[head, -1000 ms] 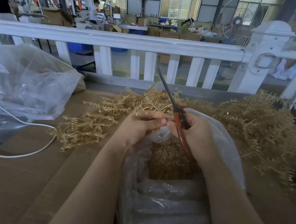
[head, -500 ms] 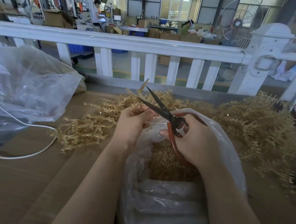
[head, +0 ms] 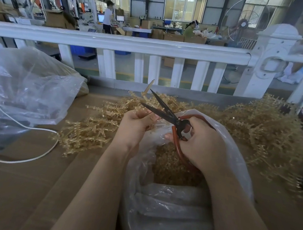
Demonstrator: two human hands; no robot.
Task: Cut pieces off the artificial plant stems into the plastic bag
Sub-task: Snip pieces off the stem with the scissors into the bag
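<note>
Little is changing since half a second ago: both hands are staying over the bag mouth, and the scissors (head: 167,112), which were pointing up with blades closed a second ago, are remaining spread in a V.

The left hand (head: 134,126) is pinching a tan artificial plant stem (head: 147,91) between thumb and curled fingers, and the stem's tip is sticking up past the blades, between them or just behind; which, I cannot tell. The right hand (head: 197,141) is gripping the red handles, its fingers curled through and around the loops, with the black blades pointing up and to the left toward the stem.

Below both hands, the clear plastic bag (head: 234,156) is standing open on the brown table (head: 25,187), and cut golden pieces (head: 172,168) are lying heaped inside it. A pile of uncut golden stems (head: 264,133) is spreading across the table behind and to both sides of the bag, touching its far rim.

At the left, a second, larger clear plastic bag (head: 28,90) is lying crumpled, with a white cord (head: 18,159) looping across the table beside it. A white railing (head: 127,43) is running along the far edge of the table, and beyond it two people are working among cardboard boxes.
</note>
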